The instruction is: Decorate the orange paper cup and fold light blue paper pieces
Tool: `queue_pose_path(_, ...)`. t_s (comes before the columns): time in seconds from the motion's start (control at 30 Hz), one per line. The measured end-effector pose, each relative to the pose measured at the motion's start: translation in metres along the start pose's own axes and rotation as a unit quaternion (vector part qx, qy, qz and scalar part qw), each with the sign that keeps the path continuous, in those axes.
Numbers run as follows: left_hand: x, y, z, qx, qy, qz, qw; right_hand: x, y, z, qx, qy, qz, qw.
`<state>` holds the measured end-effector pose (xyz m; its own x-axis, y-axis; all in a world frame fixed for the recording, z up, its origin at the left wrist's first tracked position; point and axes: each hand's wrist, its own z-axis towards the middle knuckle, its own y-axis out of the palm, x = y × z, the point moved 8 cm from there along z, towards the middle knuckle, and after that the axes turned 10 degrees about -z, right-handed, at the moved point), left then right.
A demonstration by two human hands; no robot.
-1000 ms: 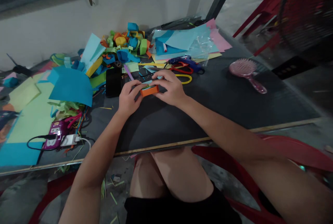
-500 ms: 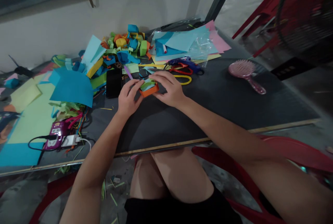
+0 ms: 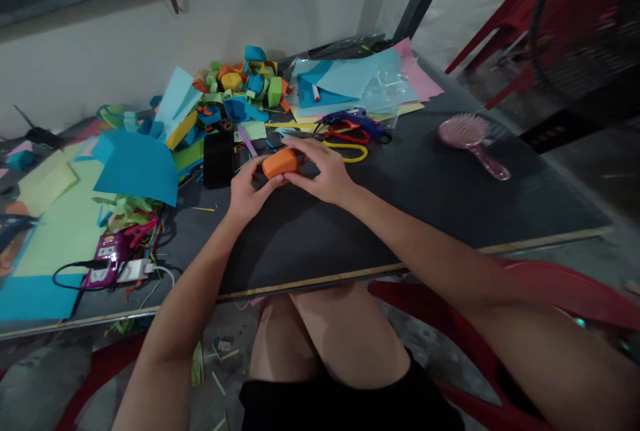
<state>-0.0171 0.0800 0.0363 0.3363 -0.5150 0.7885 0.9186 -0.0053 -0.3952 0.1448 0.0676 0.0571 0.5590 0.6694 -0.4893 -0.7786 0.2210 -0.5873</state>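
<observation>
A small orange folded paper box (image 3: 280, 163) is held between both hands above the dark table (image 3: 310, 237). My left hand (image 3: 249, 189) grips its left side, thumb underneath. My right hand (image 3: 325, 171) closes on its right side with thumb and fingers. An orange outer face is turned up toward me, and its inside is hidden. Just beyond the hands lie a purple pen (image 3: 247, 141), scissors with red and yellow handles (image 3: 353, 151) and a blue glue gun (image 3: 367, 125). A black phone (image 3: 219, 161) rests left of my left hand.
Colourful folded paper pieces (image 3: 255, 84) are heaped against the wall. Blue paper sheets (image 3: 137, 164) and a purple power strip (image 3: 107, 259) with plugged-in cables occupy the left. A pink hairbrush (image 3: 473, 141) lies at right. Paper sheets in clear plastic (image 3: 350, 77) sit at the back.
The orange paper box has been tipped over in my hands: its open side with green and light blue paper inside showed before, and now a plain orange face shows.
</observation>
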Motion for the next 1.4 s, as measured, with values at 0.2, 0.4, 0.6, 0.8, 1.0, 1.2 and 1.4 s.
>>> queue_pose_path(0.2, -0.040, 0.014, -0.012, -0.029, -0.286, -0.104, 0.952, 0.044, 0.033, -0.009, -0.119, 0.210, 0.138, 0.961)
queue_pose_path(0.4, -0.023, -0.005, -0.006, -0.004, -0.135, 0.191, 0.972, 0.040, 0.032, -0.009, -0.158, 0.210, 0.000, 0.965)
queue_pose_path(0.6, -0.017, -0.018, 0.001, 0.059, -0.019, 0.106, 0.992, 0.044, 0.026, -0.007, -0.103, 0.219, 0.016, 0.970)
queue_pose_path(0.8, -0.002, -0.017, 0.004, 0.020, 0.036, 0.010, 0.999, 0.035, 0.025, -0.004, -0.126, 0.132, 0.044, 0.982)
queue_pose_path(1.0, 0.003, -0.007, 0.003, -0.067, 0.077, -0.018, 0.995, 0.025, 0.032, -0.007, -0.192, 0.073, 0.003, 0.979)
queue_pose_path(1.2, 0.003, 0.004, 0.003, -0.111, 0.067, 0.012, 0.991, 0.027, 0.028, -0.004, -0.165, 0.083, 0.041, 0.982)
queue_pose_path(1.4, -0.020, 0.006, 0.005, -0.110, 0.019, -0.002, 0.994, 0.033, 0.033, -0.007, -0.164, 0.083, 0.002, 0.983)
